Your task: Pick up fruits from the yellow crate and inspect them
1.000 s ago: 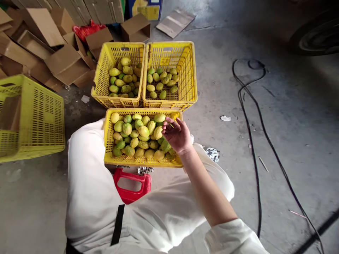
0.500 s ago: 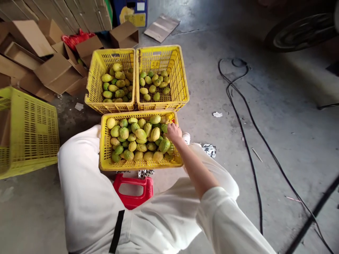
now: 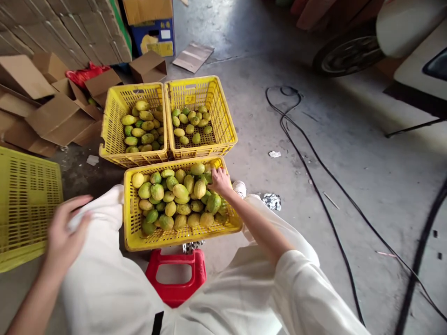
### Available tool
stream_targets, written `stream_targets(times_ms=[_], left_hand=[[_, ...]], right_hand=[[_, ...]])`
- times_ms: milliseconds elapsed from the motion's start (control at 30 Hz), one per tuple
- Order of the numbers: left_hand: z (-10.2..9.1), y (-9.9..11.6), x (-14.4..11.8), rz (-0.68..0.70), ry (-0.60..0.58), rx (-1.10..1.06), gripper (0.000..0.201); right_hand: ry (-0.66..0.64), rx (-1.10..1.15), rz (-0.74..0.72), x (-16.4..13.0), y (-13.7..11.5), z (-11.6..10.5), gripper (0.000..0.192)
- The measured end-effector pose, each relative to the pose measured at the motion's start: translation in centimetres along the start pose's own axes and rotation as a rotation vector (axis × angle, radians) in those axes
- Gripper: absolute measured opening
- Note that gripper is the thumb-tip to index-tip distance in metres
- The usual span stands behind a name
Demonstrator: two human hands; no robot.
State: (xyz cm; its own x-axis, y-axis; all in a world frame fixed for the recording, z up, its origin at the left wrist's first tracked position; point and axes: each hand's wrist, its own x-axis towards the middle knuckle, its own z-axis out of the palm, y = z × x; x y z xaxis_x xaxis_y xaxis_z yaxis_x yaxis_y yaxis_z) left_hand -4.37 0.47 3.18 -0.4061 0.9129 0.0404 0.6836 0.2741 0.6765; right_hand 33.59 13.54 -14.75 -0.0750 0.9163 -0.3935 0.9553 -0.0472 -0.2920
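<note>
Fingers (image 3: 217, 176) of the right hand (image 3: 220, 181) curled onto fruit (image 3: 199, 188) in the near crate (image 3: 130, 218). Left hand (image 3: 64, 232) hung spread, empty, above the knee. Fruit-picking step; a firm grasp was judged needed.

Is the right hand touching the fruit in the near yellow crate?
Touching. The head view shows the right hand resting on the fruit at the far right corner of the near crate.

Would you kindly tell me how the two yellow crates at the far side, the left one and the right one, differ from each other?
The far left crate holds a deeper heap of fruit, hiding its floor; the far right crate holds fewer, with bare floor showing. The fruit in the left one looks larger than that in the right one. The left one borders cardboard boxes; the right one borders bare concrete. Both are yellow slotted plastic, side by side, behind the near crate where the right hand reaches.
</note>
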Motion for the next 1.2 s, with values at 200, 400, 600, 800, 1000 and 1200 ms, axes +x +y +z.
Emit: stream_targets(times_ms=[200, 400, 600, 800, 1000, 1200], left_hand=[[20.6, 3.2, 5.7, 0.357, -0.531, 0.119, 0.028], [32.7, 6.3, 4.8, 0.329, -0.565, 0.272, 0.045], [38.7, 6.3, 2.7, 0.115, -0.383, 0.295, 0.063], [38.9, 6.8, 3.0, 0.046, -0.283, 0.181, 0.051], [32.2, 8.0, 3.3, -0.075, -0.472, -0.174, 0.032], [20.4, 10.6, 2.3, -0.512, -0.805, -0.73, 0.053]], right_hand=[[0.187, 0.491, -0.013, -5.5, -0.3, -5.3, 0.055], [0.41, 1.186, 0.006, -8.5, -0.1, -9.5, 0.036], [0.456, 1.519, 0.297, -7.8, 1.7, -10.9, 0.029], [0.461, 1.665, 0.321, -7.8, 2.9, -11.1, 0.031], [0.405, 1.702, 0.317, -6.9, 2.9, -10.7, 0.033], [0.042, 2.038, 0.149, -7.6, 0.0, -11.2, 0.032]])
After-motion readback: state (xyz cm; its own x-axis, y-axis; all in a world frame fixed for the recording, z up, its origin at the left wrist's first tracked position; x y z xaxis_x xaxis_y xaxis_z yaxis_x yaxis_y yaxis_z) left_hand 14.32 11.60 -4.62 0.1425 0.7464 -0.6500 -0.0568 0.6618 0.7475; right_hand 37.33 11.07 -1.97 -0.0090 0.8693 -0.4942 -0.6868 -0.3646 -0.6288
